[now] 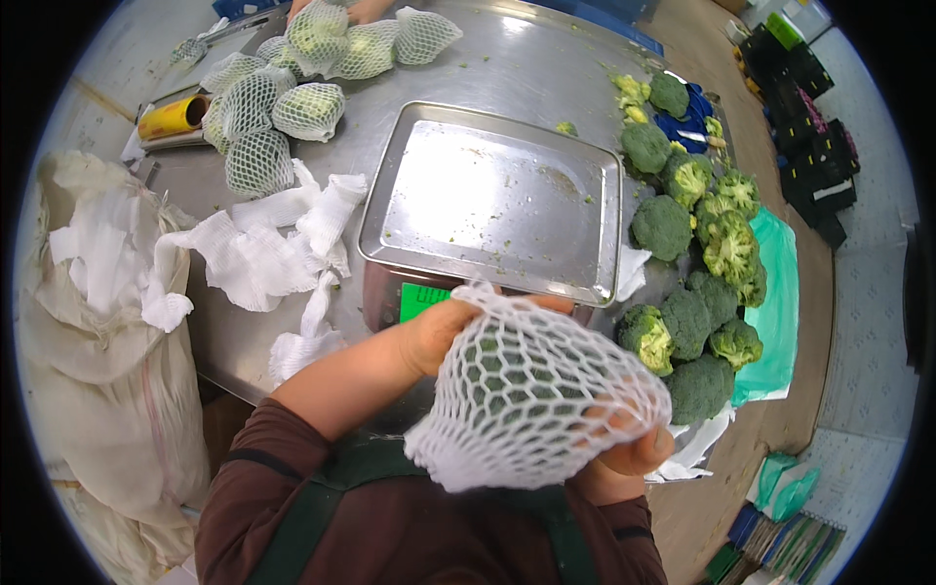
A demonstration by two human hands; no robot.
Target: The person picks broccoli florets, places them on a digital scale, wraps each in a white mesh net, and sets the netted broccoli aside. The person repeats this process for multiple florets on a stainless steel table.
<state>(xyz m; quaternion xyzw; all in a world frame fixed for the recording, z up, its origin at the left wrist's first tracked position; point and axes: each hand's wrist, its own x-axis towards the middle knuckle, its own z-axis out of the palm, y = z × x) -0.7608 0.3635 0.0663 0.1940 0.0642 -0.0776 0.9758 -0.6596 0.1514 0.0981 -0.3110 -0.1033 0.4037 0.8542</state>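
Note:
Close to my chest, a head of broccoli (504, 373) sits inside a white foam mesh sleeve (556, 351). My left hand (439, 329) grips the sleeve's gathered upper left edge, with some of its fingers behind the mesh. On the other side my right hand (625, 446) holds the sleeve's right end; its fingers show through the mesh and its thumb is outside. Just beyond the hands, a shallow metal tray (497, 212) holding green crumbs rests on a weighing scale (384, 292) with a lit green display. My left forearm partly hides the scale.
Several bare broccoli heads (662, 227) lie to the right, near a knife (700, 137). Empty white sleeves (256, 256) and several sleeved heads (252, 102) lie left, beside a yellow film roll (172, 117). A cloth sack (110, 365) stands left. Another person's hand (369, 10) is at the far edge.

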